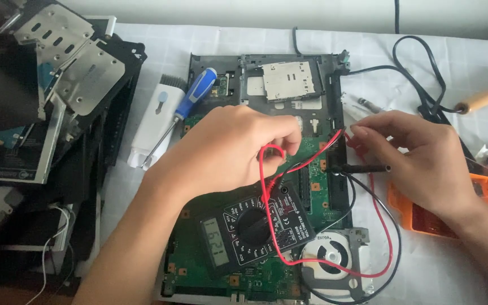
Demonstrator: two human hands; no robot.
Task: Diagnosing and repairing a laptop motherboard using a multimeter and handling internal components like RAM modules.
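Red lead: pinched by the left hand over the green board.
Right hand: fingers closed on red wire.
Multimeter: lies on the board.

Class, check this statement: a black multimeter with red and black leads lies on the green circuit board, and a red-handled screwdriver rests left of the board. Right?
Not quite. In the head view the screwdriver has a blue handle, not red. The multimeter, its leads and the circuit board are as stated.

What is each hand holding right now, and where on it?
Left hand pinches the red lead wire at its loop. Right hand grips the red probe near its tip; the black probe lies free.
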